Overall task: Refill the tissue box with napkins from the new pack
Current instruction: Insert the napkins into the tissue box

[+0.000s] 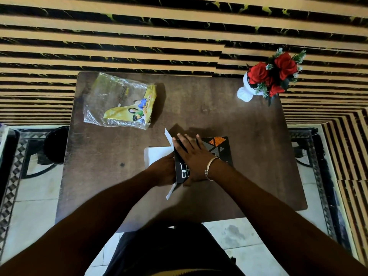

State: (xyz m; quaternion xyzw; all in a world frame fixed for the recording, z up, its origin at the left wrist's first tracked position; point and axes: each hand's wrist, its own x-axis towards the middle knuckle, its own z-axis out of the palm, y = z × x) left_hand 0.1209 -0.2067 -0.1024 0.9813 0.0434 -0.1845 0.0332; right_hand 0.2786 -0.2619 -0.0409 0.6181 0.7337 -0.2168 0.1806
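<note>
Black tissue box, frame centre: right hand pressing flat, fingers spread, steadying; left hand pushing white napkins into open end, grip unclear.

Person, seen from above: 2 bare forearms in view, no sleeves visible on either up to the frame edge. Right hand carries 1 thin, pale metal bangle at the wrist, open-ended in form, with a small ridged silver fitting on its lower part. Left hand: no ring, band or watch visible on the part shown. Lower body clothed in a dark, near-black garment; fabric detail cannot be made out in the low light.
</note>
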